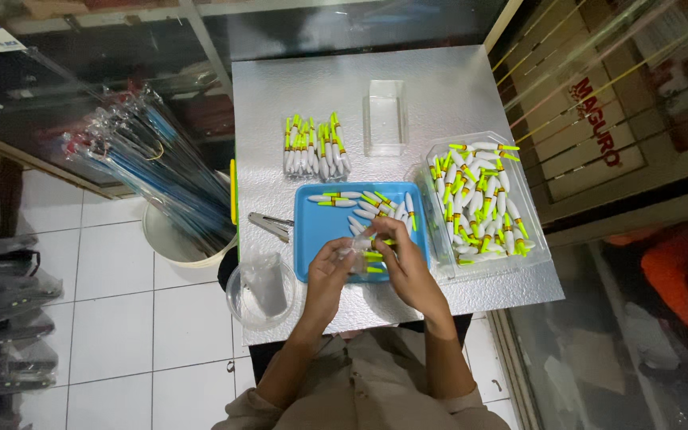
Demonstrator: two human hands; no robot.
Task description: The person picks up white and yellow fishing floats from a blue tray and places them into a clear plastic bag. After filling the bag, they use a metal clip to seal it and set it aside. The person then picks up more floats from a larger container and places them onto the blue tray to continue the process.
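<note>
Far left: bundle of long clear plastic sleeves with blue rods (157,163) standing in a white round bucket (170,239) on the tiled floor. On the silver textured table (439,87), left edge near the person: clear round plastic container (260,296) with clear small bags inside. Just right of it, metal tongs-like tool (271,225) lying flat beside the blue rectangular plastic tray (320,231).

Left hand (330,269) and right hand (404,259) meet over the tray's near edge, fingers of both pinched together on a small clear plastic bag (360,253); contents too blurred to tell. Loose white floats with yellow-green tips (360,203) lie in the tray's far half. Behind the tray, a neat row of the same floats (314,147) on the table. Right of that, an empty-looking clear rectangular box (385,117). Far right: large clear plastic bin (537,239) heaped with the same floats, touching the tray's right side.
</note>
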